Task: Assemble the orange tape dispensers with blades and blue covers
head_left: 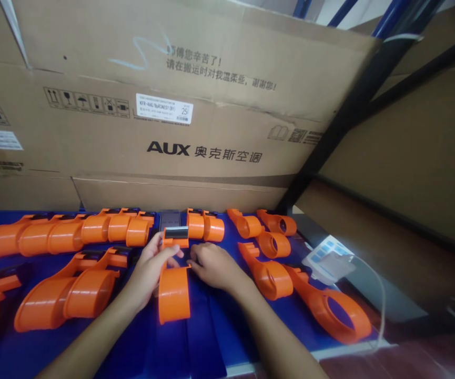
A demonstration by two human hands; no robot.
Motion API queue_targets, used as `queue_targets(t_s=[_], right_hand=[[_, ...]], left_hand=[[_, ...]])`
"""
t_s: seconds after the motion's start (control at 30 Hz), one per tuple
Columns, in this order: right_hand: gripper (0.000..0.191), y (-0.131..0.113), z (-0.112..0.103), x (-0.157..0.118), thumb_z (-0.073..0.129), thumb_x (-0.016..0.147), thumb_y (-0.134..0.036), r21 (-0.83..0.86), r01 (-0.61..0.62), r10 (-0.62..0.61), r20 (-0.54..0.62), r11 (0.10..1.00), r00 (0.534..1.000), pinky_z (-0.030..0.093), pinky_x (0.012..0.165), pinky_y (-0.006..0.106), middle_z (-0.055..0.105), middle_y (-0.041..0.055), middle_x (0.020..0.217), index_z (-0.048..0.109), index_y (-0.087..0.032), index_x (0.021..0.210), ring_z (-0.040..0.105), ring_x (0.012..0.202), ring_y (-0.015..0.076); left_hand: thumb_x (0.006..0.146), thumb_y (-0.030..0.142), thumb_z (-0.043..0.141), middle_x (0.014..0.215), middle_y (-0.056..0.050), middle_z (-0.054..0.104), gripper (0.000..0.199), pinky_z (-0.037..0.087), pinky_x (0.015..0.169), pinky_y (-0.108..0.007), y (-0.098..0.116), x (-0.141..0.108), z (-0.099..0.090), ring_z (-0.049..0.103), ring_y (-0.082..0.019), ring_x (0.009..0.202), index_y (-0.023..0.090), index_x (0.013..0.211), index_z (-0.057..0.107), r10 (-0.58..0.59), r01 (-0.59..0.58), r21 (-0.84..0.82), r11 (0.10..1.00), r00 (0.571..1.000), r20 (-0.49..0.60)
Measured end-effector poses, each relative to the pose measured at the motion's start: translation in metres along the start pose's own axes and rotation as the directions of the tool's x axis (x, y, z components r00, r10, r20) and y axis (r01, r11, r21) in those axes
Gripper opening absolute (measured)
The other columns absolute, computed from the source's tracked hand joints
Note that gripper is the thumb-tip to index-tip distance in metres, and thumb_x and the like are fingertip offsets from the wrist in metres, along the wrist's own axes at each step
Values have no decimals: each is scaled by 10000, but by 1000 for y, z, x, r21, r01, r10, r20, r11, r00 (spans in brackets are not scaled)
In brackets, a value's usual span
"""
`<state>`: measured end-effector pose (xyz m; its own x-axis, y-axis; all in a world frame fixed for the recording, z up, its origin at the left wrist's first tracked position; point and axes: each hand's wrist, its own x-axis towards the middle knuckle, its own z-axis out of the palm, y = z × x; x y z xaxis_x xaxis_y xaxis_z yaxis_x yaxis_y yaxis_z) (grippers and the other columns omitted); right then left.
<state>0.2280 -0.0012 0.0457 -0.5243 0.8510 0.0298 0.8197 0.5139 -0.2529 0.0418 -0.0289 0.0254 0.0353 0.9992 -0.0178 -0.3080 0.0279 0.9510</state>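
Observation:
An orange tape dispenser (174, 295) with a dark toothed blade piece at its top is in the middle, its round drum toward me. My left hand (154, 266) grips it by the neck just below the blade. Close on its right side is my right hand (213, 263), fingers curled together; whatever they pinch is hidden. Behind the held dispenser lies a dark rectangular piece (170, 220). Finished-looking orange dispensers with dark tops (65, 235) stand in a row at the back left.
On the blue table (227, 337), more dispensers (90, 295) lie at left, and several without visible dark tops (272, 279) lie at right. A white-and-blue box (330, 260) with a cable sits at the right edge. A large cardboard sheet (211, 131) stands behind, beside a dark metal post (341, 110).

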Motion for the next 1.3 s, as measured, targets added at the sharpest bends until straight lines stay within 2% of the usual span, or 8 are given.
queue_targets(t_s=[0.13,0.23,0.33,0.43,0.63,0.93,1.1,1.3], right_hand=[[129,-1,-1,0,597,894,-104,178,213,-198,-96,961,975,451,765,259,719,45,914,692,-183,932,658,837,165],[137,3,-7,-5,595,893,-119,128,117,-104,-104,985,989,438,706,264,718,38,868,703,-191,936,647,761,164],[197,5,-9,-7,654,918,-289,39,30,-26,-96,999,995,451,729,292,736,68,995,707,-218,1093,676,864,211],[359,0,-2,-5,651,929,-451,-24,13,-14,-60,1000,998,477,786,319,714,109,1146,681,-221,1203,678,1016,262],[386,-10,13,1,605,943,-494,-111,-1,2,2,994,1000,467,716,315,696,132,1103,667,-174,1150,689,918,266],[164,0,6,0,653,927,-272,269,77,-36,-154,960,987,447,656,251,725,48,935,642,-199,1073,669,775,178],[205,8,-6,0,525,1026,-371,504,203,9,-387,840,922,509,644,266,720,25,852,630,-210,1095,666,709,171],[287,3,1,-1,435,1063,-384,602,256,14,-406,756,914,545,643,272,688,21,875,538,-226,1279,654,673,150]], left_hand=[[788,337,755,848,-11,714,305,503,632,-246,1,2,-3,628,-126,614,201,1026,621,21,-22,-7,1000,999,-27],[786,339,758,861,-21,722,291,505,636,-246,0,4,-6,636,-132,631,200,1007,629,33,-32,4,999,998,-49],[779,332,761,851,-21,718,289,512,624,-251,1,4,-6,638,-134,615,201,1003,634,33,-33,-11,999,999,-43],[762,327,771,835,-16,713,313,515,596,-255,2,3,-5,633,-132,583,202,1018,643,31,-31,-13,999,999,-26],[768,330,774,842,-13,711,329,520,580,-251,3,4,-4,634,-128,576,204,1039,638,55,-55,9,998,998,-20],[809,417,776,855,-19,701,346,568,661,-271,4,3,-2,665,-144,661,203,1038,627,99,-100,-21,995,995,-23],[833,458,751,838,-9,685,378,561,625,-267,5,2,-1,663,-139,624,208,1085,622,74,-73,18,997,997,-29],[836,465,749,850,-5,670,396,537,584,-258,2,3,-3,668,-141,616,212,1108,613,54,-54,36,998,998,-16]])
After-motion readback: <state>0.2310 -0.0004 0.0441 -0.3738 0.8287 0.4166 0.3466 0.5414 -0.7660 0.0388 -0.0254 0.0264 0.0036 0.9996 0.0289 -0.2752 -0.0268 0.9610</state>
